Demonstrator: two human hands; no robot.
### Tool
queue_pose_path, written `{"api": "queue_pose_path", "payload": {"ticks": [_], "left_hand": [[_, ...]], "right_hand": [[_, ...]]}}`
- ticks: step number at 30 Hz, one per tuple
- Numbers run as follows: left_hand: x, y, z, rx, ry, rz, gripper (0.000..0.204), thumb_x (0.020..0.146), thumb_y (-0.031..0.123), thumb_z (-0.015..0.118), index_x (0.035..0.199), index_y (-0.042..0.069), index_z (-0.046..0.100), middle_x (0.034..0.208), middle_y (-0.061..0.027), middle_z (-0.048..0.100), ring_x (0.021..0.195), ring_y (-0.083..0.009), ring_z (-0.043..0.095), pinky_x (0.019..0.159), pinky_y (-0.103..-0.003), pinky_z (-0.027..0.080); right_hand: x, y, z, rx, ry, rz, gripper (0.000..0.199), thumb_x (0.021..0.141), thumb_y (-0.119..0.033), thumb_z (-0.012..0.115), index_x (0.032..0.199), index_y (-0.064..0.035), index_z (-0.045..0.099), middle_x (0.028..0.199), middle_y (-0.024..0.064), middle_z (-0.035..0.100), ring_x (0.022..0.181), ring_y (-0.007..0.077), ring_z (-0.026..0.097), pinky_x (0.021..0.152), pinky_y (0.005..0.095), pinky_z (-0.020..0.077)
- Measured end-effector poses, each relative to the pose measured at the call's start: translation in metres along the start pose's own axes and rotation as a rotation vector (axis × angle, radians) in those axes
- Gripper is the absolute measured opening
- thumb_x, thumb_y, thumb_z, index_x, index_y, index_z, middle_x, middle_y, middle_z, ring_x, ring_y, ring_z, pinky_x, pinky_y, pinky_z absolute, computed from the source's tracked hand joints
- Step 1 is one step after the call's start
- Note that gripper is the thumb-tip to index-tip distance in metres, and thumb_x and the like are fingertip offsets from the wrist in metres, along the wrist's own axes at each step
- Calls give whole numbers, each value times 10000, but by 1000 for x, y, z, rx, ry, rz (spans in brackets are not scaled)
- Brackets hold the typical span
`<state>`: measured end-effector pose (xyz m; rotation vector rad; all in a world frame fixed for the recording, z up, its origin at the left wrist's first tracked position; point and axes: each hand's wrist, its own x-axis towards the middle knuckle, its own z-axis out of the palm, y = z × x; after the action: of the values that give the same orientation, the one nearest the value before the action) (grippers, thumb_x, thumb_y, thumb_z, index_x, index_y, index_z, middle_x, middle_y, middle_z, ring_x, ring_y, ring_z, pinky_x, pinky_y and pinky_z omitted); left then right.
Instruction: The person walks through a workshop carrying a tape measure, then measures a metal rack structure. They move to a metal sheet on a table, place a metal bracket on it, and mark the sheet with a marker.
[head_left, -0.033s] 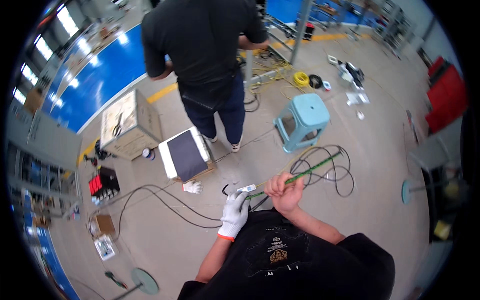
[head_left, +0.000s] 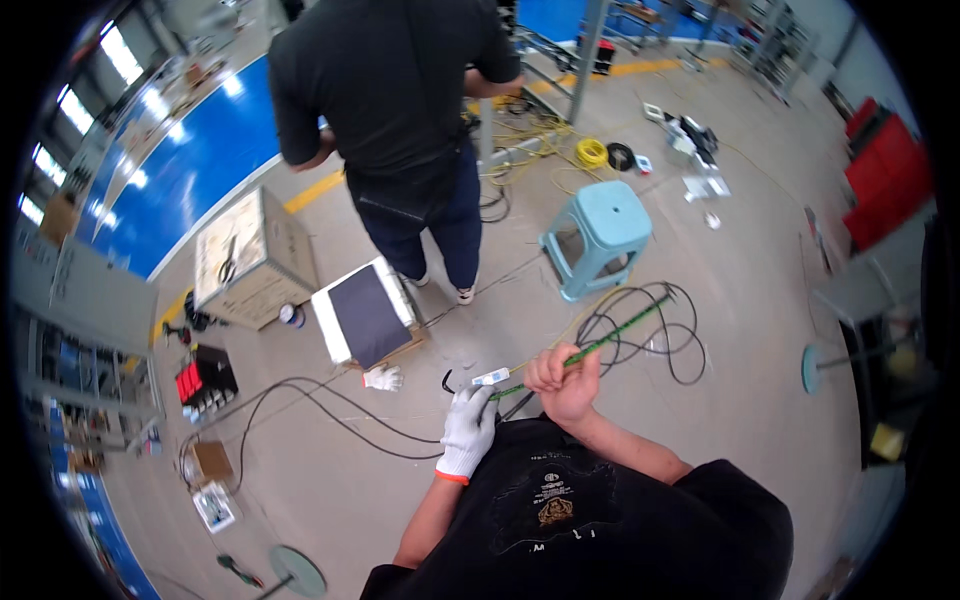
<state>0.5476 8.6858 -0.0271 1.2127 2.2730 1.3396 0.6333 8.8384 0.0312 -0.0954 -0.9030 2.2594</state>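
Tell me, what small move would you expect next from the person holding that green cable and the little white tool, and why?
Probably bringing the white tool onto the near end of the green cable. The bare right hand grips the cable near that end, and the gloved left hand holds the tool right beside it, tip pointing toward the cable. Whether they already touch is too small to tell.

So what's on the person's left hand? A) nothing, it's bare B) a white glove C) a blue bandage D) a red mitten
B: the left hand wears a white glove with an orange cuff, while the right hand is bare and grips a green cable.
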Motion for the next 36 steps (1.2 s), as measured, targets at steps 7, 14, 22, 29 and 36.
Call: {"api": "queue_pose_path", "payload": {"ticks": [7, 14, 22, 29, 36], "left_hand": [[30, -25, 11, -109, -57, 35, 200, 890, 21, 607, 1084, 1, 652, 1013, -191, 645, 930, -364, 629, 812, -403, 506], [97, -34, 37, -125, -79, -45, 198, 901, 0, 574, 1084, -13, 649, 1007, -188, 646, 917, -344, 639, 812, -376, 506], [248, -16, 117, -80, -79, -167, 197, 903, 40, 598, 1092, 13, 649, 987, -188, 647, 904, -371, 619, 791, -413, 508], [388, 33, 169, -218, -105, -90, 210, 901, 19, 592, 1105, -1, 634, 958, -178, 633, 901, -356, 625, 776, -394, 507], [480, 29, 165, -253, -127, -120, 170, 931, 62, 575, 1076, -17, 620, 929, -166, 630, 837, -333, 631, 761, -373, 502]], "right_hand": [[34, 13, -8, -61, 80, 13, 660, 1037, -603, 241, 668, -72, 370, 538, -1, 295, 472, 118, 231, 478, 294, 237], [98, -1, -45, -20, 42, 49, 684, 1010, -653, 233, 690, -67, 383, 574, 14, 322, 531, 141, 295, 538, 305, 285], [235, -62, -133, 5, -57, 70, 623, 1035, -559, 243, 727, -50, 427, 627, 57, 415, 594, 186, 388, 603, 328, 352], [351, -130, -187, -62, -161, 78, 590, 1046, -517, 312, 765, -21, 465, 658, 94, 482, 636, 203, 460, 658, 340, 410], [440, -113, -208, -63, -174, 145, 414, 1049, -368, 375, 907, 8, 474, 767, 95, 484, 691, 187, 460, 693, 338, 412]]}}
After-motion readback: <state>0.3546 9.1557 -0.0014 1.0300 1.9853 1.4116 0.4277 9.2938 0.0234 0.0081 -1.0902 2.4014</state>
